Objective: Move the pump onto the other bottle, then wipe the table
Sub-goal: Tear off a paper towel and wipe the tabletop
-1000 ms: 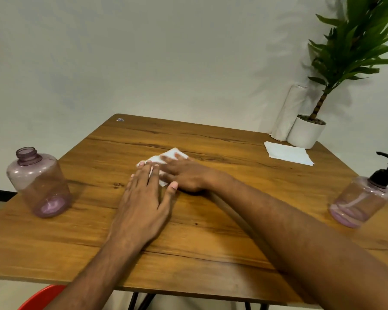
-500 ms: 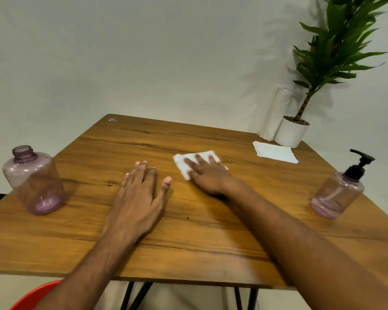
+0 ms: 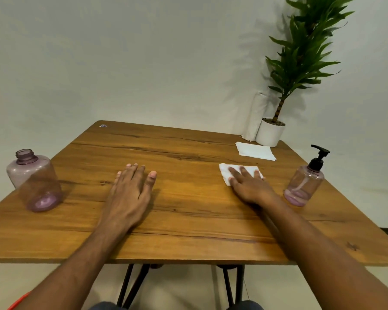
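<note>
I see right hand flat, fingers spread, pressing tissue onto tabletop. Pump sits on bottle just right of it. Left hand flat, open, holding nothing. Capless bottle well to its left.

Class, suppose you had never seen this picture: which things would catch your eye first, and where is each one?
First, the two bare hands flat on the wooden table: the left hand near the middle, the right hand pressing a white tissue farther right. Next, the purple bottles: an open bottle at the left edge, a pump bottle at the right. A green plant fills the far right corner.
</note>
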Tool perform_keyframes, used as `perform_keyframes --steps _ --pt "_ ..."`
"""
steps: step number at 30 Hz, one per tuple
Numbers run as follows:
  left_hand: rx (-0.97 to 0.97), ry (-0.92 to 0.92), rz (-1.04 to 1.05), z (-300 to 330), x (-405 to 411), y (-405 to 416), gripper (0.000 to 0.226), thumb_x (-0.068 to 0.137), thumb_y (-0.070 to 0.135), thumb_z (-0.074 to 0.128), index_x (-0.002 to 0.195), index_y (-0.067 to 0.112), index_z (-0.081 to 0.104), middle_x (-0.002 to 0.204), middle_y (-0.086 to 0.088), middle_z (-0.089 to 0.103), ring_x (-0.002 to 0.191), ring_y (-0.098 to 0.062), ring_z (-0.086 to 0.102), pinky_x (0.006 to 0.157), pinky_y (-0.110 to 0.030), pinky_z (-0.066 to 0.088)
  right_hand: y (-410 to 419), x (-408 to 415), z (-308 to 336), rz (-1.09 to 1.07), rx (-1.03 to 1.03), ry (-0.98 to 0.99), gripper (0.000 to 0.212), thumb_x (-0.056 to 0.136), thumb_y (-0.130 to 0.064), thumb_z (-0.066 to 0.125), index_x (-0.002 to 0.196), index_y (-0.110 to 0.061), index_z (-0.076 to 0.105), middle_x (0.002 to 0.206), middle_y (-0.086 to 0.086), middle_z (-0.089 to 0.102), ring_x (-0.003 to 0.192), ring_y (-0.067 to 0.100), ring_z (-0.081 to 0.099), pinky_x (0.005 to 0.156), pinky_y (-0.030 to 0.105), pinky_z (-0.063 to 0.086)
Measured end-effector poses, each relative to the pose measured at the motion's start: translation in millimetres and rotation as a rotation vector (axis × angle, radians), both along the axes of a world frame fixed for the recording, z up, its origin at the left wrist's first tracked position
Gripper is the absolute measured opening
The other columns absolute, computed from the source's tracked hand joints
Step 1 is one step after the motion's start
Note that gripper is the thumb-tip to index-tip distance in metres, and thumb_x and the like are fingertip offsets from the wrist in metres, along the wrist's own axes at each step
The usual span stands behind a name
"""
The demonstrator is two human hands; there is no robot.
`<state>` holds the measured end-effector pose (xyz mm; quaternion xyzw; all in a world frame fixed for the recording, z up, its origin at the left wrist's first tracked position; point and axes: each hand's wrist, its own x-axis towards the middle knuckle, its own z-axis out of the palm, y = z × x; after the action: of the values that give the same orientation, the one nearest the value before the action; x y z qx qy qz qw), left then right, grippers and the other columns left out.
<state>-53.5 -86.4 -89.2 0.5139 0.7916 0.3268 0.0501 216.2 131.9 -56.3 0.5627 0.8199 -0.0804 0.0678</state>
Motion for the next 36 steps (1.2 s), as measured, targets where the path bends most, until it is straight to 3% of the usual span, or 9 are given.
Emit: perform_keyframes --steps 3,8,11,16,20,23,30,32,36 --pt "-0.003 -0.025 0.008 0 0 0 0.108 0.080 0.089 -0.007 0.164 0.025 0.018 0.172 -0.003 0.015 0.159 -0.017 0.009 0.130 -0.045 0.007 -26 -20 2 0.031 -0.025 0.027 0.058 0.110 -0.056 0.014 0.166 -0.048 -0.001 0.177 -0.004 -0.008 0.161 0.041 -0.010 0.129 0.060 -0.001" --pt "-0.023 -0.090 0.043 7 9 -3 0.088 0.092 0.077 0.004 0.164 0.029 0.016 0.173 -0.002 0.012 0.159 -0.021 0.007 0.126 -0.043 0.006 -146 -61 -15 0.439 0.038 0.061 0.057 0.109 -0.059 0.014 0.163 -0.055 -0.002 0.177 -0.011 -0.008 0.162 0.037 -0.015 0.130 0.055 -0.006" --pt "-0.037 -0.083 0.053 10 13 -5 0.081 0.095 0.069 0.009 0.164 0.028 0.019 0.173 -0.002 0.014 0.159 -0.020 0.008 0.126 -0.041 0.006 -176 -47 -15 0.540 0.033 0.063 0.056 0.109 -0.059 0.016 0.161 -0.058 -0.003 0.176 -0.014 -0.011 0.162 0.032 -0.017 0.130 0.052 -0.008" --pt "-0.056 -0.057 -0.003 10 7 -2 0.082 0.096 0.068 0.009 0.163 0.023 0.020 0.172 -0.004 0.015 0.159 -0.021 0.011 0.125 -0.040 0.007 -93 -5 -3 0.257 -0.026 0.044 0.054 0.109 -0.060 0.015 0.161 -0.060 -0.001 0.175 -0.017 -0.009 0.163 0.031 -0.012 0.131 0.055 0.001" --pt "-0.079 -0.001 -0.009 4 3 0 0.083 0.098 0.069 0.010 0.163 0.019 0.021 0.171 -0.007 0.019 0.158 -0.021 0.013 0.125 -0.038 0.007 -21 2 -2 -0.024 -0.018 0.015 0.057 0.110 -0.058 0.013 0.164 -0.052 -0.002 0.177 -0.007 -0.009 0.162 0.040 -0.011 0.129 0.060 -0.001" --pt "-0.105 0.023 0.018 4 4 3 0.081 0.099 0.069 0.011 0.163 0.020 0.021 0.171 -0.007 0.019 0.158 -0.022 0.014 0.125 -0.040 0.008 -34 -31 -8 0.022 0.007 0.040 0.058 0.109 -0.057 0.012 0.165 -0.049 -0.002 0.177 -0.004 -0.009 0.161 0.043 -0.014 0.129 0.061 -0.005" --pt "-0.080 0.055 0.041 -4 0 6 0.101 0.089 0.083 -0.004 0.162 0.020 0.026 0.169 -0.007 0.027 0.158 -0.021 0.019 0.127 -0.043 0.014 -136 -88 -20 0.452 0.022 0.078 0.057 0.107 -0.063 0.016 0.162 -0.058 0.000 0.176 -0.013 -0.008 0.161 0.035 -0.019 0.129 0.057 -0.008" --pt "-0.080 0.045 0.034 -3 0 6 0.094 0.093 0.079 0.002 0.162 0.020 0.026 0.170 -0.006 0.025 0.158 -0.021 0.018 0.127 -0.042 0.012 -108 -82 -14 0.432 -0.018 0.081 0.055 0.107 -0.064 0.015 0.161 -0.060 0.002 0.175 -0.017 -0.007 0.162 0.032 -0.017 0.129 0.058 -0.005" --pt "-0.100 0.041 0.004 -4 -6 6 0.094 0.091 0.080 0.002 0.163 0.023 0.022 0.170 -0.005 0.023 0.158 -0.018 0.016 0.126 -0.040 0.010 -3 -62 -1 0.116 -0.034 0.051 0.058 0.107 -0.064 0.014 0.163 -0.055 0.003 0.177 -0.011 -0.006 0.162 0.039 -0.011 0.128 0.064 0.000"
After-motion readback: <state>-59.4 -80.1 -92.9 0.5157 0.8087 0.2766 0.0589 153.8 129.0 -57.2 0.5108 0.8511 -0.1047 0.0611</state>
